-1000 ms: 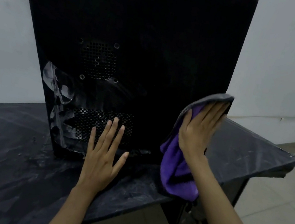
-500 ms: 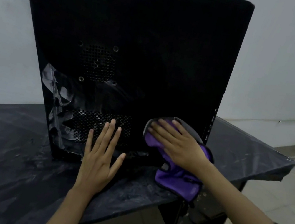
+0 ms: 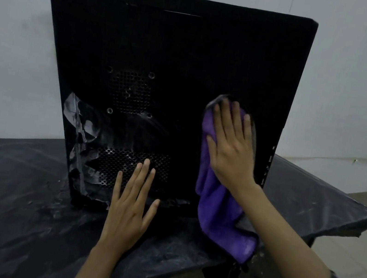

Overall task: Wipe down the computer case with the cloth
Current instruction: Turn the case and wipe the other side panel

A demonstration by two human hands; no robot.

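A tall black computer case (image 3: 176, 47) stands upright on a dark table, its side panel facing me with two perforated vent patches and torn clear film at its lower left. My right hand (image 3: 231, 146) presses a purple cloth (image 3: 222, 220) flat against the panel's right part, fingers straight and pointing up; the cloth's loose end hangs down past the table edge. My left hand (image 3: 131, 205) rests flat with spread fingers against the lower panel, fingertips over the lower vent.
The table (image 3: 3, 193) is covered with a scuffed dark sheet and ends close to me and at the right, where its corner (image 3: 359, 216) juts out. A pale wall stands behind. Tiled floor and a dark grille show at lower right.
My right hand with the cloth swept from the case's right edge down to the lower panel, then up the panel to its present higher spot. My left hand has stayed in place.
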